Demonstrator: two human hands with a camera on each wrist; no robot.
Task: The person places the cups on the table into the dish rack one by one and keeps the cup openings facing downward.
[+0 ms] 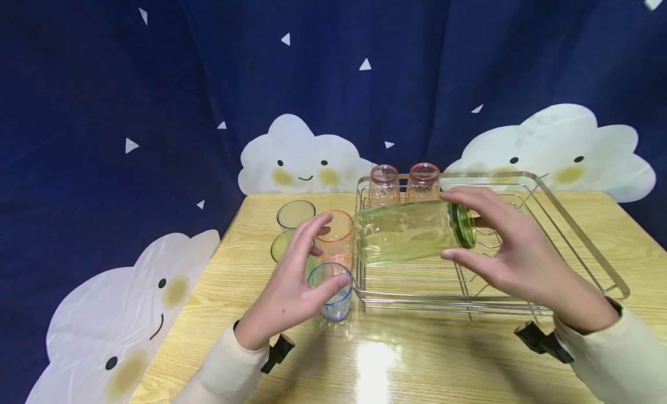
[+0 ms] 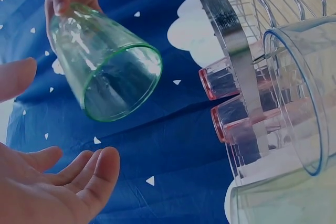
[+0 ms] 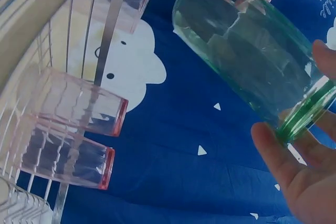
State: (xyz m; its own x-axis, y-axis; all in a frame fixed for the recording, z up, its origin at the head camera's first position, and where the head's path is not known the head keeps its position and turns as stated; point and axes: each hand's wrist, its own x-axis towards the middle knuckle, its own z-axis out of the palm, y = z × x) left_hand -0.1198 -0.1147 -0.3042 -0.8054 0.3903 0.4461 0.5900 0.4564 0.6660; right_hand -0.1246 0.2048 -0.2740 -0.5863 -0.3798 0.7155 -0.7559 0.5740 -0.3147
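Observation:
A green-tinted clear glass lies sideways in the air above the left part of the wire rack. My right hand grips it by the thick base, with thumb below and fingers above. Its mouth faces left, as the left wrist view confirms, where the green rim is seen whole. Near that mouth my left hand is held with fingers apart and gently bent; a gap separates it from the glass in the left wrist view. Below the left thumb stands an upright blue-rimmed glass.
The metal wire rack occupies the table's right half. Two pink glasses stand upside down at its back left. Left of the rack are an orange-rimmed glass, a green-rimmed glass and a dark-rimmed glass, all upright.

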